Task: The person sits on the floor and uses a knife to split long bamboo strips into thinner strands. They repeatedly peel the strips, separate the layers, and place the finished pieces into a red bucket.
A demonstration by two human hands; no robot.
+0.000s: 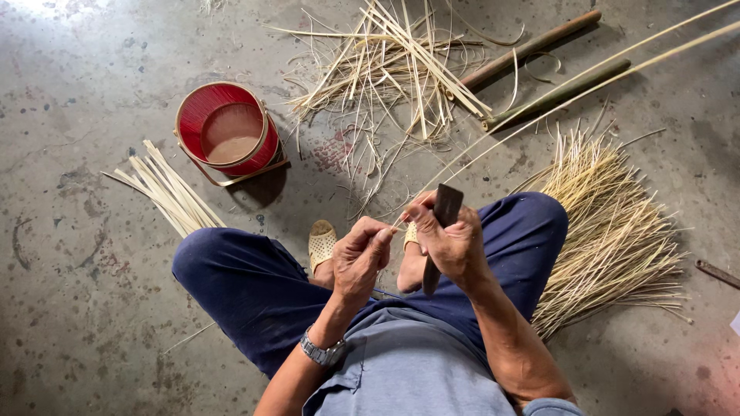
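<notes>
Two hands at knee level: left hand (362,250) pinches end of long bamboo strip (570,96); right hand (451,235) grips dark knife (441,231), blade against strip. Strip runs off up-right over concrete floor (77,115). Risk, judged: blade slipping toward pinching fingers; strip splitting unevenly if blade wanders.

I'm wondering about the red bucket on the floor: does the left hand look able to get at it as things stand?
Probably not right away: the left hand pinches a bamboo strip. The red bucket stands beyond the left knee with bare floor around it, so the way looks free once the grip lets go.
</notes>
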